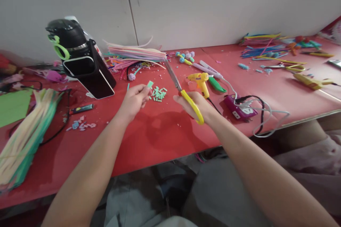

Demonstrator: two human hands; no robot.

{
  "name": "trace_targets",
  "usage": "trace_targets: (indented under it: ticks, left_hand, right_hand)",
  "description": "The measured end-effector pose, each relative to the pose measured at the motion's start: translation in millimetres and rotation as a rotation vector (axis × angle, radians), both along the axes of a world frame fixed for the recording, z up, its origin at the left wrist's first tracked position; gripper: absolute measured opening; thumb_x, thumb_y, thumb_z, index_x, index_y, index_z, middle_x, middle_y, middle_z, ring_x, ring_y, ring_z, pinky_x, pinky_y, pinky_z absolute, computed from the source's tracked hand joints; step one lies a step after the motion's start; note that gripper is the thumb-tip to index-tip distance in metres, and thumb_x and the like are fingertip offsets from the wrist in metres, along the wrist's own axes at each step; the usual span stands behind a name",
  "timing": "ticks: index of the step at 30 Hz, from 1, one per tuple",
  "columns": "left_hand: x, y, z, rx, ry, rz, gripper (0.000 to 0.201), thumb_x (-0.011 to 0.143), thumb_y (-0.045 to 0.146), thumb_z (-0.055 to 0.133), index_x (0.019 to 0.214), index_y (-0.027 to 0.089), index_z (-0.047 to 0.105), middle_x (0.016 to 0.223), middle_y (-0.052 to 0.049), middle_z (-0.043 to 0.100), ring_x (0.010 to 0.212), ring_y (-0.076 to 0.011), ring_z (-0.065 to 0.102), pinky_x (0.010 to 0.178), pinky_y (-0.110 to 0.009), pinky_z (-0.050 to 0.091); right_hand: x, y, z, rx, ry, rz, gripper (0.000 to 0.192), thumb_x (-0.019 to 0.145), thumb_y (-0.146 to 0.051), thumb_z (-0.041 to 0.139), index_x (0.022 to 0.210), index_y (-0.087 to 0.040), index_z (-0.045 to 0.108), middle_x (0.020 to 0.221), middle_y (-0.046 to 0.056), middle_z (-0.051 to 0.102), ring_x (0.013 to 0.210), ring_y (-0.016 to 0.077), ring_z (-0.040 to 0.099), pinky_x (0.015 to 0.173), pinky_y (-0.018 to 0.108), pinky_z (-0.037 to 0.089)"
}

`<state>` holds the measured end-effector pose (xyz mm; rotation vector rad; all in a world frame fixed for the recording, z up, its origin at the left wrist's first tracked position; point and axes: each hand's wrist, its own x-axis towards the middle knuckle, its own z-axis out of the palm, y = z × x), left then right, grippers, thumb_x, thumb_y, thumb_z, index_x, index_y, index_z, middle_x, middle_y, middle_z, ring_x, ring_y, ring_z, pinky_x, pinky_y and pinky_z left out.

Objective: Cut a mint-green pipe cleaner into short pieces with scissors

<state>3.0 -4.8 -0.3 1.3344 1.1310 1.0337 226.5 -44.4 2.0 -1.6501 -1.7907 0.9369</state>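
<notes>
A red tabletop (144,138) runs across the scene, its far edge meeting a pale wall (202,10) marked by a dark vertical seam. At the far left stands a black bottle (70,39) in a carrier, with a bundle of cream and green stems (32,131) lying nearer on the left; a yellow glue gun (201,82) and a purple power strip (237,108) lie to the right. The left hand (135,99) is closed in a pinch, holding a small green piece (150,84) between thumb and fingers, just beside a scatter of cut green bits (159,94) on the table. The right hand (195,103) is curled around the yellow handles of a pair of scissors (174,77) (their blades look together), which point far and slightly left.
</notes>
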Motion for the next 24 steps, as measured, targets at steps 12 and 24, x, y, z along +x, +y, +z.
trace_targets:
  ticks: [12, 24]
  left_hand:
    - [-3.7, 1.9, 0.4, 0.078, -0.097, 0.021, 0.022, 0.092, 0.028, 0.057, 0.072, 0.018, 0.057, 0.052, 0.007, 0.031, 0.043, -0.0060, 0.025, 0.043, -0.022, 0.019]
    - [3.1, -3.3, 1.3, 0.024, 0.015, -0.063, 0.023, 0.090, 0.027, 0.058, 0.069, 0.016, 0.057, 0.052, 0.005, 0.034, 0.044, -0.0061, 0.027, 0.044, -0.021, 0.020]
  right_hand:
    - [-2.1, -19.8, 3.0, -0.010, -0.301, 0.177, 0.049, 0.086, -0.065, 0.050, 0.067, -0.022, 0.043, 0.057, -0.002, 0.047, 0.052, 0.0099, 0.039, 0.050, 0.027, 0.023]
    - [-13.2, -18.9, 8.0, -0.023, -0.333, 0.167, 0.043, 0.087, -0.059, 0.051, 0.066, -0.021, 0.045, 0.059, 0.000, 0.052, 0.054, 0.0108, 0.041, 0.052, 0.027, 0.024]
